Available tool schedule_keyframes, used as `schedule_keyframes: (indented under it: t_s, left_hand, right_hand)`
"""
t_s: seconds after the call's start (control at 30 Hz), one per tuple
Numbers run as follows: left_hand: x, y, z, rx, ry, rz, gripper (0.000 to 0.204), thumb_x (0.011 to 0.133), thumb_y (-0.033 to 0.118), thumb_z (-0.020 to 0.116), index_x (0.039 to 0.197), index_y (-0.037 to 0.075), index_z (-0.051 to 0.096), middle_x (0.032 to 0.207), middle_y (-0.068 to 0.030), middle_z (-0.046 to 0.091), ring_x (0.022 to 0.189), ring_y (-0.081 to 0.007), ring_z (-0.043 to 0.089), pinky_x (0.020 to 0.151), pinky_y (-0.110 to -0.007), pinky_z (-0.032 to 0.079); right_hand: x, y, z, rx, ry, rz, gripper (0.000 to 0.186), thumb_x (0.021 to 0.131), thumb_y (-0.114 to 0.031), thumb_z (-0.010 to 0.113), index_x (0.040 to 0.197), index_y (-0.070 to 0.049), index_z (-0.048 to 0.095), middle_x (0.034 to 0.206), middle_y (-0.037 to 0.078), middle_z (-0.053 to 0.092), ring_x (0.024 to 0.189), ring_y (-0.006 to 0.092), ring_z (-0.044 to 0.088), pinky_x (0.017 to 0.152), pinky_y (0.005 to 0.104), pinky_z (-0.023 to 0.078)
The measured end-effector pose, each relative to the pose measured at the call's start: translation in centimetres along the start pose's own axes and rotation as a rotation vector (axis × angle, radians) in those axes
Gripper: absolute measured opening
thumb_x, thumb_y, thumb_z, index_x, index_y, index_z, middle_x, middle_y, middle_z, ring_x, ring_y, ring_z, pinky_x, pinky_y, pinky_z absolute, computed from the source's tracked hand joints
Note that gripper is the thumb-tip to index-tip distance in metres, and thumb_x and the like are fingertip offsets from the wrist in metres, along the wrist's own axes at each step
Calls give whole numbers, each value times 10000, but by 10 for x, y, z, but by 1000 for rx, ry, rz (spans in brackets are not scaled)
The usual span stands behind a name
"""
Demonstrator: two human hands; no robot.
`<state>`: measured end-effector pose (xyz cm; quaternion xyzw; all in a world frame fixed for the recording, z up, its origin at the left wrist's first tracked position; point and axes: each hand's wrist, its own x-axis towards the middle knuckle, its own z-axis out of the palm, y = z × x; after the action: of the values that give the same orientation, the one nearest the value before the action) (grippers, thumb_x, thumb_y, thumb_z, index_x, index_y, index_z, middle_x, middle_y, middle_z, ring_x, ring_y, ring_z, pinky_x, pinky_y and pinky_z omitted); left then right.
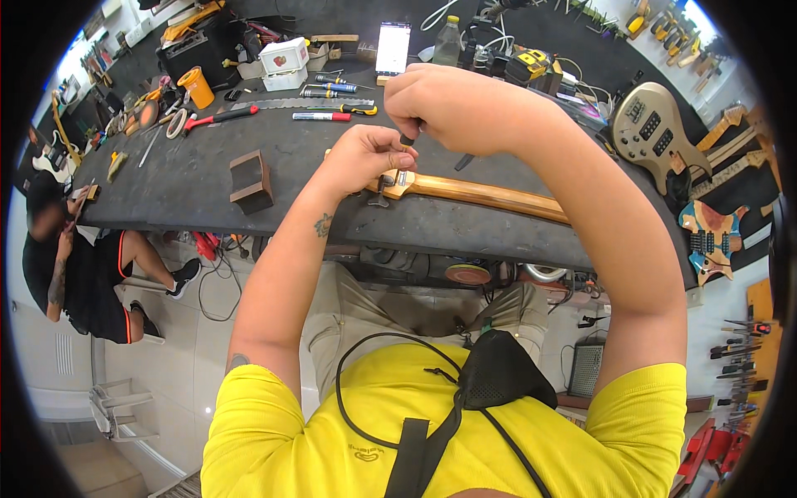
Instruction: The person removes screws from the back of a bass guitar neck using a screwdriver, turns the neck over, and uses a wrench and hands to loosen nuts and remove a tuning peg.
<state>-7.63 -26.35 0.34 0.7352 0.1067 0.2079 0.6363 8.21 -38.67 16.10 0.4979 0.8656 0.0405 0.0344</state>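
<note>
A wooden guitar neck [490, 195] lies across the dark bench, its headstock [388, 184] under my hands. My right hand [427, 104] is closed on a small dark screwdriver [408, 139], held upright above the headstock. Just below it, my left hand [371, 158] pinches at the tool's lower end, over the headstock; exactly what its fingertips hold is hidden. A dark metal piece [378, 201] hangs at the headstock's near edge.
A wooden block [251, 182] sits left of the neck. Pliers [217, 119], screwdrivers [324, 93], a marker [320, 116], a lit phone [393, 46] and a bottle [446, 46] lie or stand behind. Guitar bodies [652, 133] are at right. A co-worker [66, 274] sits at left.
</note>
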Motion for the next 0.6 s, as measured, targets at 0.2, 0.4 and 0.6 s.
schedule_keyframes:
  t_s: [0.2, 0.4, 0.6]
  left_hand:
    - [5, -2, -1, 71, 51, 54, 91, 926, 34, 805, 900, -25, 740, 947, -78, 778, 898, -113, 719, 817, -299, 575]
    - [2, 1, 1, 83, -43, 20, 113, 976, 46, 742, 1067, -19, 765, 956, -76, 783, 924, -114, 714, 838, -292, 568]
    - [-3, -1, 7, 239, 24, 111, 116, 1000, 21, 688, 1056, -32, 776, 925, -83, 785, 866, -118, 718, 805, -299, 574]
  right_hand:
    - [8, -22, 2, -43, 75, 549, 416, 936, -389, 726, 1113, -14, 702, 969, 213, 741, 944, 422, 721, 832, 491, 578]
    - [-21, 3, 17, 108, 209, 121, 351, 838, 146, 688, 1104, -83, 671, 1148, 102, 634, 1076, 338, 657, 879, 429, 544]
    - [-23, -9, 17, 168, 376, 362, 281, 920, -221, 791, 1090, -34, 668, 1007, 193, 724, 958, 369, 716, 839, 458, 565]
